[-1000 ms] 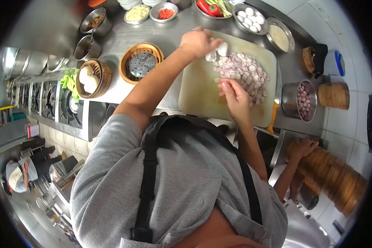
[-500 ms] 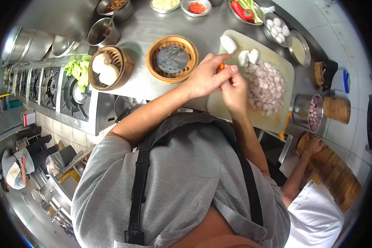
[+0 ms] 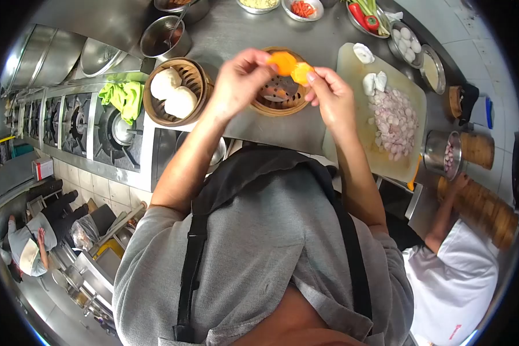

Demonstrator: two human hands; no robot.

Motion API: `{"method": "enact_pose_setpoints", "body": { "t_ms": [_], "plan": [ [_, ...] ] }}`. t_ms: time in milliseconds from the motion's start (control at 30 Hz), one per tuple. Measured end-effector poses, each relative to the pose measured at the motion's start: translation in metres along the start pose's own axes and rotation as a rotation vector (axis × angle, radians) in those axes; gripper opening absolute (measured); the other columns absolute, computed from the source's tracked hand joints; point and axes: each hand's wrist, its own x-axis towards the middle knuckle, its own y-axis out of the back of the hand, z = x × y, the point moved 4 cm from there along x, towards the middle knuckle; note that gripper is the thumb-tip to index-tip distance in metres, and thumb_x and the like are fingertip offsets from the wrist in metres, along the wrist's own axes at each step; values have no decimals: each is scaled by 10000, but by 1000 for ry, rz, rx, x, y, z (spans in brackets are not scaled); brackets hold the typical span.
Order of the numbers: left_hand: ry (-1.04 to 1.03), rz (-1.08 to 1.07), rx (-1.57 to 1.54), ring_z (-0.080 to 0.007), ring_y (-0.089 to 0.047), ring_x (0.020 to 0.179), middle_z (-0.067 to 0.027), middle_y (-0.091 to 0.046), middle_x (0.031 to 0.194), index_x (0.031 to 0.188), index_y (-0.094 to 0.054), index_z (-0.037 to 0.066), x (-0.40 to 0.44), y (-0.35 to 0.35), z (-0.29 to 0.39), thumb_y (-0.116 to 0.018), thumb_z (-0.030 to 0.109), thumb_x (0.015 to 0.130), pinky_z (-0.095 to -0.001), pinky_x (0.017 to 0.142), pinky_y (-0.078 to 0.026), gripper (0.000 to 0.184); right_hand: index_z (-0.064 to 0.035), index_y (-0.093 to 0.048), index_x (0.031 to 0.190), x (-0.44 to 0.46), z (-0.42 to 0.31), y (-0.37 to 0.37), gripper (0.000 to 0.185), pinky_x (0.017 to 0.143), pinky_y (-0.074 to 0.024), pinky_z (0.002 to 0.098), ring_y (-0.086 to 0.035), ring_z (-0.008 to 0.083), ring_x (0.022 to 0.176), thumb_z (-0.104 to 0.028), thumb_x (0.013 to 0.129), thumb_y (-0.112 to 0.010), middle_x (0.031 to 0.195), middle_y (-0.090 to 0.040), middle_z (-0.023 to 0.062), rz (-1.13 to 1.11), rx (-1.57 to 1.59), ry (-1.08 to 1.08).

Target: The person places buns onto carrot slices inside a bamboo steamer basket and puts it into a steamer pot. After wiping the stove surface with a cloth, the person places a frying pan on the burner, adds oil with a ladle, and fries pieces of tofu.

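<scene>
- Your left hand (image 3: 240, 82) pinches a darker orange piece (image 3: 282, 61), your right hand (image 3: 333, 99) a paler piece (image 3: 301, 74); they meet between your hands, joined or not, can't tell.
- Pair slants down rightward, upper middle of frame, over the bamboo steamer (image 3: 274, 109).
- Metal counter (image 3: 228, 36) beneath; cutting board (image 3: 354, 135) right, stove (image 3: 117, 147) left of frame.

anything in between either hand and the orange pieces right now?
Nothing visible. The left hand pinches the left orange piece, and the right hand holds the right orange piece. The bamboo steamer shows behind the pieces, not between.
</scene>
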Motion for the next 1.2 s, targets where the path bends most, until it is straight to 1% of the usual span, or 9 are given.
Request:
{"method": "enact_pose_setpoints", "body": {
  "t_ms": [133,333,467,533,667,767,933,1033,1200],
  "plan": [
    [-85,252,90,-40,-544,780,25,-661,884,1008,-658,38,7,51,32,-678,144,921,-195,725,-433,139,-67,-715,955,30,5,-11,161,668,-534,362,-676,301,687,-193,888,-641,820,-689,169,2,-499,253],
    [-145,348,134,-34,-522,736,30,-662,859,1015,-672,53,8,82,52,-689,175,912,-196,683,-411,160,-74,-693,1028,37,-11,-29,216,697,-538,444,-674,364,755,-213,873,-636,921,-706,158,-54,-1213,407],
    [-103,262,188,-30,-510,731,43,-657,861,1036,-693,52,5,69,44,-683,172,915,-190,688,-408,171,-58,-680,1086,35,-20,-36,254,669,-536,404,-688,301,700,-216,890,-643,908,-719,142,23,-964,610],
    [-50,197,192,-45,-512,740,35,-658,866,1041,-702,45,5,50,33,-673,169,926,-196,710,-426,171,-32,-673,1107,43,-15,-39,274,653,-521,347,-674,194,689,-222,911,-648,865,-722,101,-96,-312,291],
    [-42,29,204,-86,-651,808,-44,-718,925,1114,-663,-10,15,28,4,-648,134,938,-249,747,-529,228,-16,-673,1114,39,-16,-36,291,658,-503,296,-636,105,730,-234,922,-658,842,-717,54,-260,-144,32],
    [16,22,438,-82,-643,868,-57,-717,963,1086,-671,-3,8,16,15,-663,132,931,-241,787,-516,206,-35,-692,1055,30,-7,-21,235,676,-519,345,-682,193,745,-214,915,-629,855,-726,91,-129,-287,102],
    [-96,-246,1413,-339,-663,844,-99,-697,937,1033,-660,95,16,-8,-5,-702,249,815,-441,733,-519,270,-110,-689,952,11,-5,-17,165,748,-518,464,-664,353,822,-240,856,-653,872,-690,125,-147,-1102,301],
    [-407,-80,1425,-300,-648,940,-75,-679,988,1032,-674,118,10,-12,6,-713,232,807,-428,814,-501,255,-124,-679,1037,31,-18,19,231,768,-522,442,-658,340,878,-239,836,-686,990,-684,109,95,-993,382],
    [-369,29,1319,-282,-590,1091,-80,-627,1154,1100,-683,120,6,7,21,-760,212,760,-420,902,-471,361,-159,-625,1208,102,-12,124,370,847,-512,455,-616,334,1033,-209,841,-627,1081,-667,98,246,-1476,385]
  ]
}}
